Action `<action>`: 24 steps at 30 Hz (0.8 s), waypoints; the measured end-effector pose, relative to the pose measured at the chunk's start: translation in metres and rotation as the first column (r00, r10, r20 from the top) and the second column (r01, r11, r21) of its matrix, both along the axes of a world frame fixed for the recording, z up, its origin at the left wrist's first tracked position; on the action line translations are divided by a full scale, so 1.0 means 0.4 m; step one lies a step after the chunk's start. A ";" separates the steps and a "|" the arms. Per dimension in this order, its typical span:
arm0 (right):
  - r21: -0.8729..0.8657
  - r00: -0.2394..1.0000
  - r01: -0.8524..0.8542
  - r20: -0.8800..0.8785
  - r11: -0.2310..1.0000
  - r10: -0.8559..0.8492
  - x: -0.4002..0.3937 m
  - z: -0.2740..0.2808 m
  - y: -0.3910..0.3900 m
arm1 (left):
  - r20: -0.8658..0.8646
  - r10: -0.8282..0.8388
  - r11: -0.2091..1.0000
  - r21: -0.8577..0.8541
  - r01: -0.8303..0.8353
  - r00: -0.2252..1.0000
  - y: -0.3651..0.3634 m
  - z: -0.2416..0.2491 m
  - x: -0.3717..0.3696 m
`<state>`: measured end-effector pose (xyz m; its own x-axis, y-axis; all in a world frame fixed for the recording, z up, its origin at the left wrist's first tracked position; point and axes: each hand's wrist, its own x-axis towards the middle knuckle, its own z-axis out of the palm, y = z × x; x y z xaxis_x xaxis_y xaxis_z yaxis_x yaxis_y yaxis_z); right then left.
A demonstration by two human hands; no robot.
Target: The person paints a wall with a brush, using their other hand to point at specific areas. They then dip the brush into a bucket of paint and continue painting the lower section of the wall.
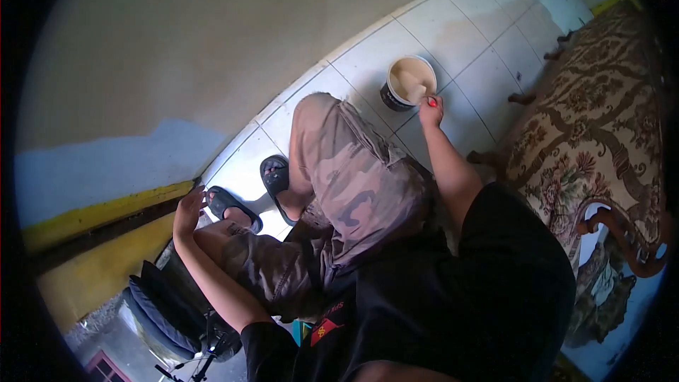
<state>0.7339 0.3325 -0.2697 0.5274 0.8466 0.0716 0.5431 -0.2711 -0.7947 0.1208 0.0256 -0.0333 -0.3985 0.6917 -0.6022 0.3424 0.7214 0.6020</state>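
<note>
My right hand (431,110) is closed round the red handle of a paint brush (419,93), whose pale bristle end is in a bucket (396,102) of beige paint. The bucket stands on the white floor tiles, beyond my knee. Over by the wall's lower edge, my left hand (189,213) is raised above my leg with its fingers apart, holding nothing. The wall (177,49) is beige above, with a pale blue-white patch (120,163) low down on the left.
A patterned sofa (566,127) with a curved wooden arm (636,262) stands on the right. My sandalled feet are on the tiles (361,49). A yellow band (106,209) runs along the wall's bottom. Dark cushioned seating (166,304) is at lower left.
</note>
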 end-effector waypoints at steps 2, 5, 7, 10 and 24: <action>0.040 0.981 0.071 -0.182 0.997 -0.062 -0.011 0.024 0.004 | -0.006 -0.017 1.000 -0.009 0.017 1.000 0.005 -0.003 0.001; 0.061 0.974 0.028 -0.227 0.998 -0.013 0.013 -0.026 0.014 | -0.021 -0.021 1.000 0.004 0.021 1.000 0.015 0.007 0.011; 0.023 0.993 -0.083 0.089 0.996 0.081 0.001 0.021 -0.021 | -0.036 -0.036 0.999 0.005 0.036 0.999 0.027 0.011 0.023; 0.056 0.995 -0.099 0.034 0.994 0.097 0.008 0.010 -0.016 | -0.031 -0.004 1.000 -0.029 0.003 1.000 0.033 -0.012 0.014; -0.217 0.448 0.127 -0.858 0.968 -0.251 -0.014 0.082 0.034 | -0.211 -0.081 0.997 -0.003 0.082 0.974 0.035 0.051 0.054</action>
